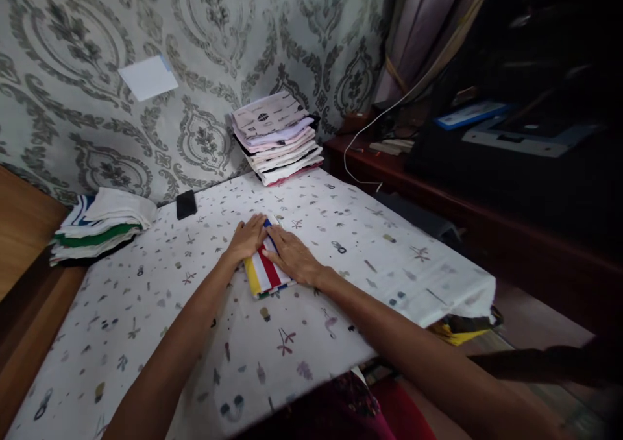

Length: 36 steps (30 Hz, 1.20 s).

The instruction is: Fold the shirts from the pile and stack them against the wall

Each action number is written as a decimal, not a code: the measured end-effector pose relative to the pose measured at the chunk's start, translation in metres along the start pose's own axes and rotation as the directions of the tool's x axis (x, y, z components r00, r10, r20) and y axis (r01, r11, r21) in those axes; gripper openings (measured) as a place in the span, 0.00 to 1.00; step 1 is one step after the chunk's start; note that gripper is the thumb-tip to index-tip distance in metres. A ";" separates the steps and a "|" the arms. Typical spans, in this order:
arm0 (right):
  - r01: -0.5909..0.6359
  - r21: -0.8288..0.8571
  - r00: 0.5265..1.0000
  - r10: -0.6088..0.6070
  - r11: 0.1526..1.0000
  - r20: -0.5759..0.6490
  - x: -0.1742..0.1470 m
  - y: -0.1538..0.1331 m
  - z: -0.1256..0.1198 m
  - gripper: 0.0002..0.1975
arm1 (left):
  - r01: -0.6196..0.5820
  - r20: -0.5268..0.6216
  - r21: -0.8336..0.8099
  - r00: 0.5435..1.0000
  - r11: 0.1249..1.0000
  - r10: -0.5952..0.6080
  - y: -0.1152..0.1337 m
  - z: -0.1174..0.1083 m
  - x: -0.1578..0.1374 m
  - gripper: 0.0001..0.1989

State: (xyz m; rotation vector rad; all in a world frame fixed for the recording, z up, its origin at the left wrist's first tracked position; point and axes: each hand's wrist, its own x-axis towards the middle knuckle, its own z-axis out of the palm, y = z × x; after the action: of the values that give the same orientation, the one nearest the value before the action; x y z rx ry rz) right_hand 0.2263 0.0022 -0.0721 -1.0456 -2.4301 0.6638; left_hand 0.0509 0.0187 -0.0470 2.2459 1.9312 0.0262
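A small folded striped cloth [267, 272] in yellow, white, red and blue lies on the patterned white table cover [311, 336]. My left hand [247, 237] rests flat on its left far part, fingers stretched out. Across the right side of the cloth lies my right hand [294, 253], also flat, with its fingertips close to those of the left. Both palms press down from above, and neither hand grips the fabric. The far part of the cloth is partly hidden under the hands.
At the back stands a tall stack of folded clothes [277, 141]. Another folded pile [100, 226] sits at the left edge, near a black phone [185, 204]. A white cable [346, 161] hangs by the dark red desk [374, 171] on the right. Patterned wallpaper [204, 70] closes off the back.
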 end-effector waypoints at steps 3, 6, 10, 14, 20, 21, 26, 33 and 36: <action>-0.001 0.056 1.000 0.001 0.998 -0.002 0.001 0.001 0.001 0.33 | 0.077 -0.079 -0.033 0.994 0.996 -0.080 -0.002 -0.003 0.012 0.28; -0.001 0.087 1.000 0.003 0.996 -0.019 0.002 0.003 0.003 0.28 | 0.148 -0.233 -0.070 0.959 0.987 -0.160 0.001 0.000 0.008 0.28; 0.008 0.127 0.999 -0.004 0.992 -0.034 0.003 0.005 0.005 0.26 | 0.140 -0.341 -0.078 0.927 0.987 -0.159 0.016 0.009 -0.025 0.27; -0.004 0.166 1.000 0.008 0.986 -0.026 0.004 0.005 0.005 0.26 | 0.073 -0.328 -0.071 0.940 0.995 -0.092 0.038 0.024 -0.071 0.30; 0.002 0.127 0.999 0.003 0.992 -0.040 0.007 0.000 -0.009 0.22 | 0.080 -0.276 -0.267 0.948 0.960 -0.156 0.048 0.036 -0.125 0.39; 0.005 0.112 0.998 0.002 0.994 -0.064 0.010 0.000 -0.013 0.21 | 0.083 -0.284 -0.322 0.942 0.943 -0.180 0.046 0.036 -0.131 0.40; 0.001 0.040 0.998 0.001 0.999 -0.068 0.050 0.001 -0.029 0.21 | 0.172 -0.165 -0.695 0.907 0.698 -0.387 0.033 0.017 -0.140 0.40; -0.069 0.003 0.986 0.068 0.998 0.154 0.106 0.006 -0.034 0.18 | 0.430 0.268 -0.838 0.861 0.337 -0.432 0.031 -0.009 -0.122 0.35; -0.096 0.042 0.981 0.087 0.995 0.172 0.111 0.010 -0.041 0.11 | 0.432 0.302 -0.855 0.865 0.288 -0.401 0.026 -0.012 -0.121 0.27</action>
State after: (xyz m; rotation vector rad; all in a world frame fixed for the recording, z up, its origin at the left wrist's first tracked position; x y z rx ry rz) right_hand 0.1836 0.1022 -0.0254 -1.1276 -2.5059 0.8731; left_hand 0.0556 -0.1019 -0.0189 0.9458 1.7270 0.7819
